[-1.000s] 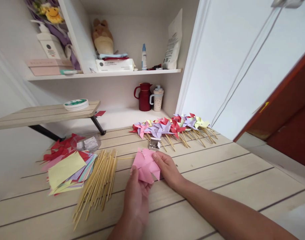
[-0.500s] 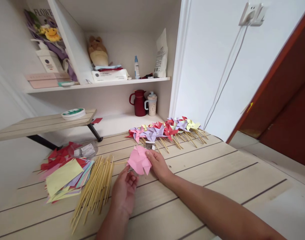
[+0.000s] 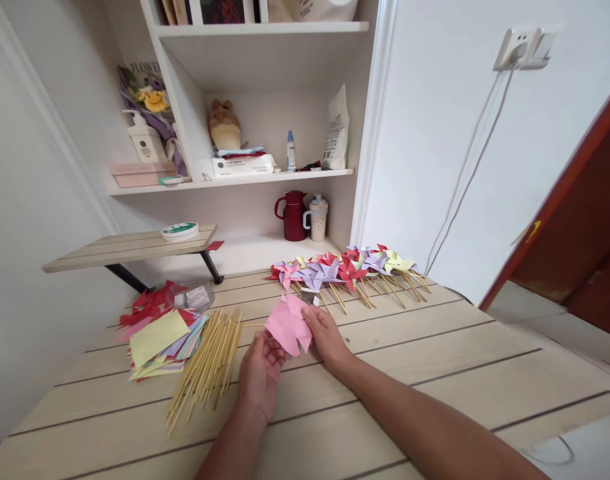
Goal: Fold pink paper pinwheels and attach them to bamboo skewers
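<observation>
A pink paper pinwheel (image 3: 289, 325), cut into flaps from its edges, is held above the table between both hands. The thumb and fingers of my right hand (image 3: 327, 337) pinch its right edge. On the left, my left hand (image 3: 259, 373) has its palm turned up and its fingers curled under the paper's lower left side. A thin wooden stick (image 3: 253, 325) sticks out leftward from behind the paper. Just beyond the pinwheel lies a small clear packet (image 3: 311, 298). To the left of my left hand is a pile of wooden sticks (image 3: 207, 363).
Assembled pinwheels (image 3: 335, 270) lie in a row at the back. Coloured paper sheets (image 3: 159, 340), red paper (image 3: 147, 303) and a clear plastic box (image 3: 195, 295) are at left, near a small raised stand (image 3: 135, 247). Behind stand a red jug (image 3: 293, 217) and a cup (image 3: 318, 219).
The camera view has tilted up, bringing more of the shelves into sight. My hands and the pink pinwheel stay almost the same relative to each other, with only a slight turn of the paper.
</observation>
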Demonstrator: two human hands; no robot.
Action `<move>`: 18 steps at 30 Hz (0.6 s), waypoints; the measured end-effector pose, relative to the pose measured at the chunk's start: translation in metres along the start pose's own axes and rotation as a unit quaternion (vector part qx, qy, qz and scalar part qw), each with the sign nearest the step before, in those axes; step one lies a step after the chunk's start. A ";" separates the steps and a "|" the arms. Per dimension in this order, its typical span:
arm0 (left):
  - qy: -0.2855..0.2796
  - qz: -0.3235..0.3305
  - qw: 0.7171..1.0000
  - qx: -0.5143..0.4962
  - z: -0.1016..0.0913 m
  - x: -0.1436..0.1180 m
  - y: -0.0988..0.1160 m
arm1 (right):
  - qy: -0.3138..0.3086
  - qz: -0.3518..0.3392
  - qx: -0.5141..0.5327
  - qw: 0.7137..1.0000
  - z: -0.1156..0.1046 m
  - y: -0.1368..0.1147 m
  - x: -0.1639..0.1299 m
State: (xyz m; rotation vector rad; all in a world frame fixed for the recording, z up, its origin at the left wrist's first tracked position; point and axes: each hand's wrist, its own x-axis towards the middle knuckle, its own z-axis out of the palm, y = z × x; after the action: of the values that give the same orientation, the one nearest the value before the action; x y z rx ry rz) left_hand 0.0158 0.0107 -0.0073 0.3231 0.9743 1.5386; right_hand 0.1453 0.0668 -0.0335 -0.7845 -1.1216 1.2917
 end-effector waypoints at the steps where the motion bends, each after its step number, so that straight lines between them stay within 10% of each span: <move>1: 0.003 -0.004 1.000 -0.005 0.000 0.001 0.001 | 0.001 0.001 0.008 1.000 0.001 0.000 0.000; 18: 0.006 -0.048 0.998 0.034 0.005 0.025 0.003 | 0.046 -0.011 0.064 0.997 0.006 0.007 0.008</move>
State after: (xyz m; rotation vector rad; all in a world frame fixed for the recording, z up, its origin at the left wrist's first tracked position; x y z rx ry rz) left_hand 0.0115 0.0355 -0.0097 0.3105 1.0382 1.4234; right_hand 0.1371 0.0748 -0.0364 -0.7277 -0.9618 1.2822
